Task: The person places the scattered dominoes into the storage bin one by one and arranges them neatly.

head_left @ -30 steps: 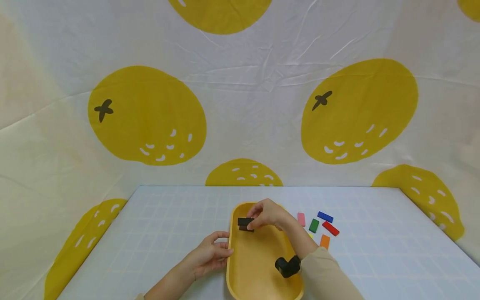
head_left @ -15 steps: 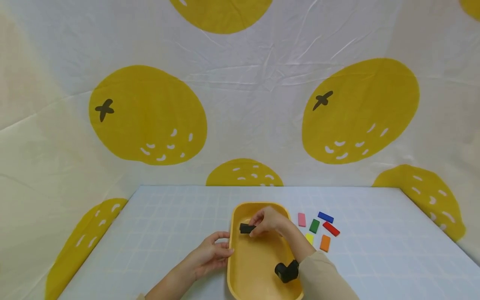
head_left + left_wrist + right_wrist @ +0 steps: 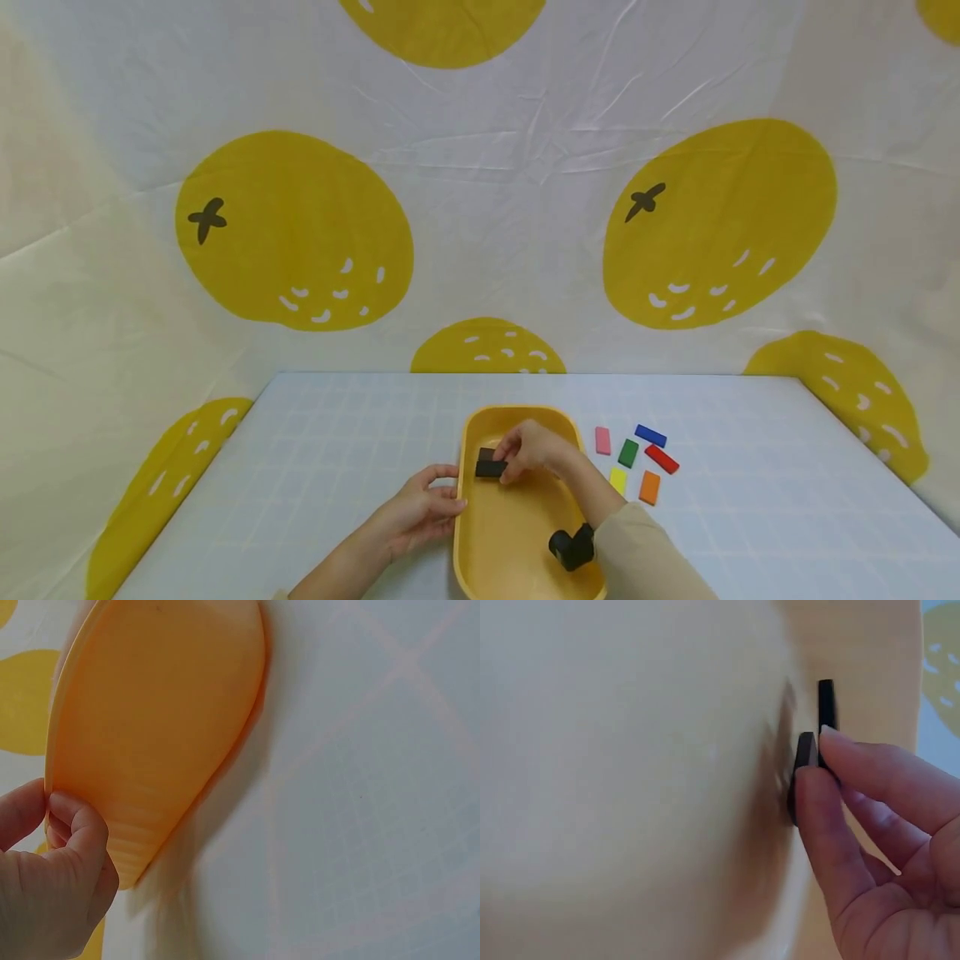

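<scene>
R hand (image 3: 531, 448) pinched 2 dk blocks (image 3: 490, 468) btwn fingertips (image 3: 817, 791), L hand (image 3: 420, 506) gripped tray (image 3: 165, 712); uneven pinch prob. risked dropping 1

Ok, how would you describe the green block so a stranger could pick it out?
In the head view, find the big yellow-orange tray on the table. Just right of it lies a loose group of six small coloured blocks. The green block lies between the pink block on its left and the red block on its right, the only green one there.
</scene>
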Demonstrator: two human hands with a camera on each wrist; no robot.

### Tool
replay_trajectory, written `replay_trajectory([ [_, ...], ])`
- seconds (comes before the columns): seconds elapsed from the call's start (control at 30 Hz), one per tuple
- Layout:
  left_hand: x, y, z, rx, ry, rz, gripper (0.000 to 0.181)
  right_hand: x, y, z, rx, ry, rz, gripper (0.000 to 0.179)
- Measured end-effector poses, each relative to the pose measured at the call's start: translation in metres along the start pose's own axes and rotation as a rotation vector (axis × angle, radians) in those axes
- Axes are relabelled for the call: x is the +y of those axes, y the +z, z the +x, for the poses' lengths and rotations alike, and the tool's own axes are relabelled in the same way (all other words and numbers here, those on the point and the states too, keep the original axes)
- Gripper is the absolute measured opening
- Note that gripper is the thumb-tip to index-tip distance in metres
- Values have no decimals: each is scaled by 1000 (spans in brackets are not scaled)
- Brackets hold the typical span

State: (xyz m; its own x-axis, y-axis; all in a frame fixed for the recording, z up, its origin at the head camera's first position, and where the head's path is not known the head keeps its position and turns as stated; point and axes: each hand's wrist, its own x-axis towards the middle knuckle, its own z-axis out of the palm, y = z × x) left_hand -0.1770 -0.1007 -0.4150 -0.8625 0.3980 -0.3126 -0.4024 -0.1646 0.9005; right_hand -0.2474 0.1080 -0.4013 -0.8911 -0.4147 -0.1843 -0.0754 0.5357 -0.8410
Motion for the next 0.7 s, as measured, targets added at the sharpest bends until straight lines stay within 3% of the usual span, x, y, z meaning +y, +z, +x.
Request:
replay_trajectory([
  [0.4, 0, 0, 0, 12, -19, 1, 47, -5, -4, -6, -17, -16, -6, 21],
  [0.7, -1, 0, 0, 11, -11, -10, 47, -8, -30, -13, 11, -33, 67, 26],
])
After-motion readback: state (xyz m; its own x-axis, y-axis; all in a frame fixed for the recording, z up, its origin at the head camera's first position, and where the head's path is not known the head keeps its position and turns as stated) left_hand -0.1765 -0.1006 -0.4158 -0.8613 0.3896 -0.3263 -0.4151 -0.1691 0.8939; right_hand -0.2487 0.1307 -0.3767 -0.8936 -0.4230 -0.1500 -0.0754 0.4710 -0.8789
